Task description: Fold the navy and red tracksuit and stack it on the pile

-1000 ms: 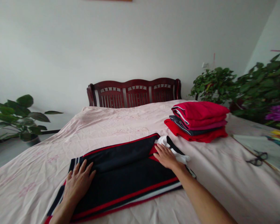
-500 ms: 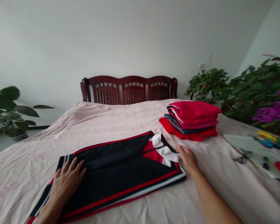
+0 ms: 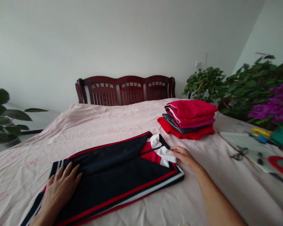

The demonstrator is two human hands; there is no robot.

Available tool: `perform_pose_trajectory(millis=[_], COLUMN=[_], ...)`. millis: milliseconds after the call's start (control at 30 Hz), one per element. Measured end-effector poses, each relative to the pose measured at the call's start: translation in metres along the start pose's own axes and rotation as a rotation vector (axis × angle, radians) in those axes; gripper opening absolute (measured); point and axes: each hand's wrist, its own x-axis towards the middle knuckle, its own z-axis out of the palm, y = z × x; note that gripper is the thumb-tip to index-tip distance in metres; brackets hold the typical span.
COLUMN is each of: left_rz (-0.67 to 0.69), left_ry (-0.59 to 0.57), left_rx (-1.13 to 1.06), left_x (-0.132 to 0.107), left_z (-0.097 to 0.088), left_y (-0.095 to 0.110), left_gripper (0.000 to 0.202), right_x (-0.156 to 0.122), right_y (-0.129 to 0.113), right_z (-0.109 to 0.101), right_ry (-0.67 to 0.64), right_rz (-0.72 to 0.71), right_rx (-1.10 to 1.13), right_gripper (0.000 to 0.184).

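Note:
A folded navy jacket (image 3: 113, 163) with red and white trim lies on the bed, its white collar and red neck panel toward the right. My left hand (image 3: 61, 186) rests flat on the jacket's left end, fingers spread, beside striped cuffs. At the other end, my right hand (image 3: 183, 155) pinches the edge of the white collar between thumb and fingers; the fingertips are partly hidden. Beyond that hand stands a stack of folded clothes (image 3: 191, 110), red, pink and dark grey.
A pale pink sheet (image 3: 103, 119) covers the bed, below a dark wooden headboard (image 3: 132, 91). To the right lie glasses (image 3: 239, 153), a light board (image 3: 240, 141) and a red-rimmed mirror (image 3: 279, 164). Potted plants (image 3: 206, 83) flank the bed.
My right hand has moved slightly left and closed on the collar edge. The view has shifted a little to the right; my left hand stays on the jacket.

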Motion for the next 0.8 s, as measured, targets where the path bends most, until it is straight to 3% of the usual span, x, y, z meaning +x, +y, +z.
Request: perform_pose_trajectory(millis=[100, 267, 533, 633, 733, 800], left_rz=[0.018, 0.026, 0.019, -0.018, -0.026, 0.079], left_ry=[0.009, 0.015, -0.010, -0.014, 0.017, 0.022], left_rx=[0.028, 0.039, 0.045, 0.007, -0.110, -0.273], left_x=[0.000, -0.001, -0.002, -0.001, 0.001, 0.002], left_z=[0.000, -0.003, -0.009, -0.013, -0.023, -0.037], left_y=[0.000, 0.001, 0.003, 0.005, 0.022, 0.048], left_gripper=[0.056, 0.054, 0.054, 0.053, 0.051, 0.048], right_x=[0.000, -0.010, -0.008, -0.006, -0.005, -0.004], right_y=[0.002, -0.008, 0.002, 0.001, 0.001, 0.002], right_z=[0.002, 0.001, -0.009, -0.009, -0.005, -0.001], right_ry=[-0.099, -0.075, -0.088, -0.042, -0.030, -0.066], right_rz=[0.011, 0.035, 0.060, 0.003, -0.031, -0.005], right_rx=[0.233, 0.354, 0.200, 0.163, 0.164, 0.141], right_gripper=[0.055, 0.056, 0.040, 0.035, 0.037, 0.039])
